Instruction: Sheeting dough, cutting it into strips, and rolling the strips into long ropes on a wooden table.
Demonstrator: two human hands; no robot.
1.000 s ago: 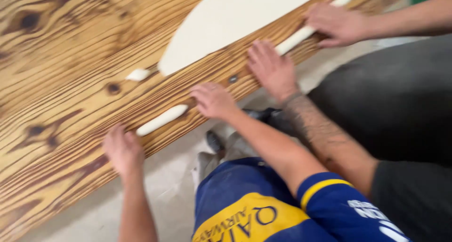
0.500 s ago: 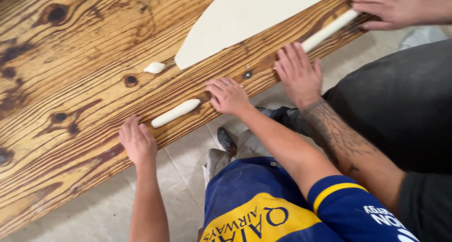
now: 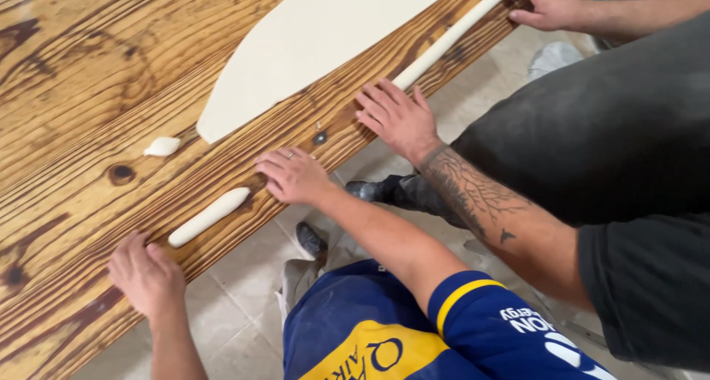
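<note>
A short roll of pale dough [image 3: 209, 216] lies on the wooden table [image 3: 89, 69] near its front edge. My right hand [image 3: 296, 176] rests flat on the wood just past the roll's right end, fingers spread, holding nothing. At the table edge below the roll's left end, my left hand [image 3: 148, 276] lies flat and empty. A large flat dough sheet [image 3: 318, 39] spreads over the table beyond them.
A co-worker in a dark shirt presses one tattooed-arm hand [image 3: 399, 117] and a far hand [image 3: 551, 2] on a long dough rope [image 3: 451, 36] along the edge. A small dough scrap [image 3: 161, 146] sits left of the sheet. Tiled floor [image 3: 244, 276] and shoes lie below.
The view has swung, so the table sits differently in frame. My hands keep much the same places at either end of the short roll. The co-worker's near hand stays by the long rope.
</note>
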